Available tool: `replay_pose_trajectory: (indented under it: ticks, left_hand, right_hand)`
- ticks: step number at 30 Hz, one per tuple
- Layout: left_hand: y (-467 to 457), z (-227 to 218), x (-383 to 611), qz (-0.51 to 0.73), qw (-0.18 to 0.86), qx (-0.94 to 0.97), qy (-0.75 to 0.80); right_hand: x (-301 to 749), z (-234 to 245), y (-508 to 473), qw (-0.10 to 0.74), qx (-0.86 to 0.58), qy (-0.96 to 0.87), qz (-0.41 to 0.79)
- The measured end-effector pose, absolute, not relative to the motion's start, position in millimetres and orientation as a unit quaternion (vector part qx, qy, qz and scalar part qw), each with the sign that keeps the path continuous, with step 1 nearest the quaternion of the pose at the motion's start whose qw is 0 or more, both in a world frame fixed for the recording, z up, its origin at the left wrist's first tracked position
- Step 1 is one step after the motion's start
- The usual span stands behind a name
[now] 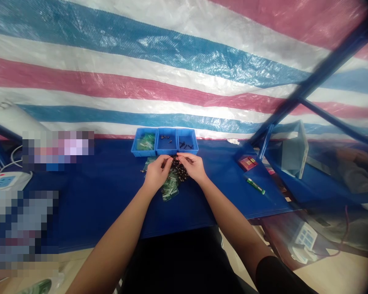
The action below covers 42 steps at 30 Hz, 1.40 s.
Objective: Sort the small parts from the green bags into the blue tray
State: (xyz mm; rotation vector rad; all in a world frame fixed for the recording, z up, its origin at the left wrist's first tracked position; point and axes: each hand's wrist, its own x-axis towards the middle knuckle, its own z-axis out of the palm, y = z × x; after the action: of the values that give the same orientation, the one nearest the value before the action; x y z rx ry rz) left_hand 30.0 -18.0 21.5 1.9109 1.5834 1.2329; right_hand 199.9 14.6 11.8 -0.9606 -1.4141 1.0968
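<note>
Both hands are close together over a pile of small dark and brassy parts [181, 174] on the blue table. My left hand [158, 171] has its thumb and fingers pinched; what they hold, if anything, is too small to name. My right hand [194, 165] is pinched as well, its fingertips just across from the left ones. Small clear greenish plastic bags [171, 188] lie below and between the hands. Behind them stand three joined blue bins: the left bin [133, 150] holds similar bags, the middle bin [167, 150] a few small parts, the right bin [188, 132] dark screw-like pieces.
To the right lie a dark red box [247, 163] and a green tube [255, 185]. A power strip [3, 181] with a white cable is at the left. Blue metal bars [313, 77] slant along the right side, and a striped plastic sheet [171, 90] hangs behind the table.
</note>
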Motion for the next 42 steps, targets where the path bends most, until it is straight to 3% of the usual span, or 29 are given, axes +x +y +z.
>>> replay_pose_trajectory:
  ticks: [10, 23, 42]
  left_hand:
    - [-16.2, 19.0, 30.0, 0.441, 0.167, 0.679, 0.563]
    - [-16.4, 16.7, 31.5, 0.451, 0.134, 0.673, 0.571]
    - [-16.5, 19.5, 30.2, 0.437, 0.160, 0.691, 0.553]
  right_hand:
    - [201.0, 9.0, 14.1, 0.519, -0.402, -0.605, 0.451]
    - [202.1, 16.2, 13.7, 0.478, -0.370, -0.586, 0.539]
    - [201.7, 9.2, 17.5, 0.509, -0.379, -0.601, 0.486]
